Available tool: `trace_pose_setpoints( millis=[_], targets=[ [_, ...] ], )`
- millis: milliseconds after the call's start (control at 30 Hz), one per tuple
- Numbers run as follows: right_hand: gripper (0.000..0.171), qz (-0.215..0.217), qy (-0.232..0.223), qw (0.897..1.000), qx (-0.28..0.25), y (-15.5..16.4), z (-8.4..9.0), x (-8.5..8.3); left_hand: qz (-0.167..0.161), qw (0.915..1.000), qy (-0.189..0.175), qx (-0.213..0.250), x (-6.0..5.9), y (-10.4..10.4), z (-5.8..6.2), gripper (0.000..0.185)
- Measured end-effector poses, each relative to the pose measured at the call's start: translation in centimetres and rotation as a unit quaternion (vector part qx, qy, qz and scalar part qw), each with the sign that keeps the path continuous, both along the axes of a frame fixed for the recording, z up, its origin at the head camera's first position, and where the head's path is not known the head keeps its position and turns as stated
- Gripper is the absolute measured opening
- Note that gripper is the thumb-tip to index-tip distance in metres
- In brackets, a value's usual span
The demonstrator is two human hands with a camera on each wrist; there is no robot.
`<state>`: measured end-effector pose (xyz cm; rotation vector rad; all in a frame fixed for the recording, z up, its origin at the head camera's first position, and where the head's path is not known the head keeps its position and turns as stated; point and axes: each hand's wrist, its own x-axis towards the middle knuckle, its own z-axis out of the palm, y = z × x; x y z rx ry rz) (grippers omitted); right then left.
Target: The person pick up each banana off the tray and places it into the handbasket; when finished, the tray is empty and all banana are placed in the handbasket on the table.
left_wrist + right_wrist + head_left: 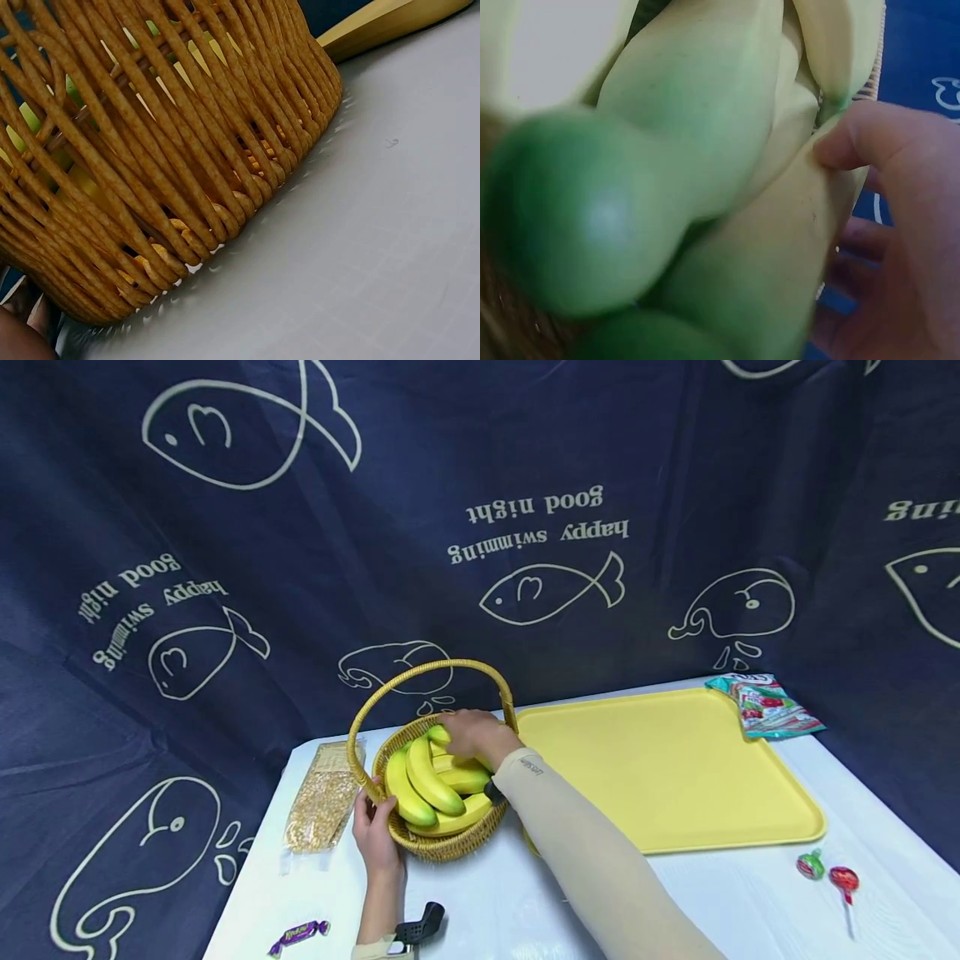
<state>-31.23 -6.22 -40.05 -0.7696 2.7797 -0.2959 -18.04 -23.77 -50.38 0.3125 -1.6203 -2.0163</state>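
Note:
A wicker basket (450, 850) with a tall arched handle stands on the white table, filled with several yellow bananas (429, 777) with green ends. On its left side, my left hand (377, 839) grips the rim, thumb over the edge and fingers outside. The left wrist view is mostly the woven basket wall (172, 150), with a bit of that hand (22, 326) at the lower left corner. My right hand (476, 737) reaches across to the basket's back. Up close, this hand (907, 210) pinches a banana (772, 232), thumb on top and fingers partly hidden behind it.
Right of the basket lies a yellow tray (637, 777), a candy bag (772, 706) over its far corner. A clear packet of grains (322, 802) lies left. Nearer the front are a purple-wrapped candy (300, 933), a green lollipop (810, 864) and a red lollipop (844, 881).

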Motion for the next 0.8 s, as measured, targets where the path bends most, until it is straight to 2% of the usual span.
trace_pose_setpoints(
  millis=[267,400,633,800],
  targets=[
    [0.057,0.005,-0.006,1.0,0.004,0.32,-0.16,-0.71,-0.008,1.0,-0.003,0.004,-0.08,-0.22,0.13,0.043],
    [0.057,0.003,-0.006,1.0,0.003,0.53,0.21,-0.54,-0.015,0.9997,0.01,0.019,-0.12,-0.16,-0.04,0.044],
    [0.058,-0.006,-0.01,1.0,-0.014,0.48,0.24,-0.56,0.005,1.0,0.005,-0.001,0.17,-0.02,-0.03,0.041],
    [0.059,-0.012,0.008,1.0,-0.021,0.54,0.03,-0.82,0.0,1.0,0.006,-0.004,0.03,0.06,-0.08,0.041]
  ],
)
